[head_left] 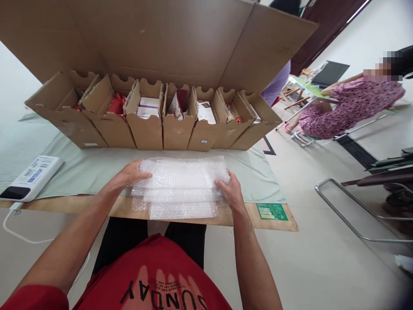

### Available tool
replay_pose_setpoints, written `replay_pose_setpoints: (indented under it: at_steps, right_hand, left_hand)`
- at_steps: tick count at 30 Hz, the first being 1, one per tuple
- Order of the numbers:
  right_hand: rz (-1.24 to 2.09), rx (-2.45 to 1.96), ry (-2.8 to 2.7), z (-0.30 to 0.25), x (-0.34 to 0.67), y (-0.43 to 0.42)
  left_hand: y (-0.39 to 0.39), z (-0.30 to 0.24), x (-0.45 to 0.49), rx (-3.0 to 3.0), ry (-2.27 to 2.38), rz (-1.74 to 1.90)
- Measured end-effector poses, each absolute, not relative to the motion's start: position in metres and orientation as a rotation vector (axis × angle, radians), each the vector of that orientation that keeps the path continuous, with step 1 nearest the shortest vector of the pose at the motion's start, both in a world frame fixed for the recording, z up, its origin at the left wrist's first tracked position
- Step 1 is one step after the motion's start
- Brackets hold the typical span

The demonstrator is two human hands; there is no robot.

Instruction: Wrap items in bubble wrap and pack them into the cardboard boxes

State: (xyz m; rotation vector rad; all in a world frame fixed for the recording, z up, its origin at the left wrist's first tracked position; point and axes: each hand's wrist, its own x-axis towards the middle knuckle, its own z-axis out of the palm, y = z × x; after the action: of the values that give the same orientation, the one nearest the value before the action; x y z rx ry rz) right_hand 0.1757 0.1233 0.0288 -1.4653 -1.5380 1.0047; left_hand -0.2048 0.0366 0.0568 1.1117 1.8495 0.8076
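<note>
Clear bubble wrap (182, 183), in several overlapping layers, lies at the front edge of the table before me. My left hand (134, 173) grips its left side, the thumb on top and the other fingers mostly hidden. On the right side, my right hand (229, 186) holds it the same way, thumb over the upper layer. The lower layers reach past the table's wooden edge toward my body. Whether anything is wrapped inside the layers cannot be made out.
Behind the wrap stands a row of cardboard bins (179, 131) holding packets and boxes, with a tall cardboard panel (167, 43) at their back. A white power bank (34, 177) with a cable lies at left. Another person (351, 107) sits at far right, near a metal-framed chair (338, 219).
</note>
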Motion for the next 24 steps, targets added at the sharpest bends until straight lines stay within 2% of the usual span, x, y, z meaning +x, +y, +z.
replay_pose_setpoints:
  at_steps: [3, 8, 19, 24]
  right_hand:
    - [1.095, -1.466, -1.577, 0.026, 0.179, 0.127]
    - [1.23, -1.429, -1.61, 0.028, 0.181, 0.125]
    - [1.154, -1.343, -1.614, 0.019, 0.186, 0.122]
    - [1.149, -1.331, -1.616, 0.017, 0.187, 0.124]
  left_hand:
    - [0.032, 0.06, -0.204, 1.073, 1.808, 0.707]
    - [0.023, 0.069, -0.199, 1.041, 1.735, 0.742]
    - [0.007, 0.063, -0.175, 0.806, 1.598, 0.862]
    - [0.002, 0.074, -0.173, 0.732, 1.558, 0.807]
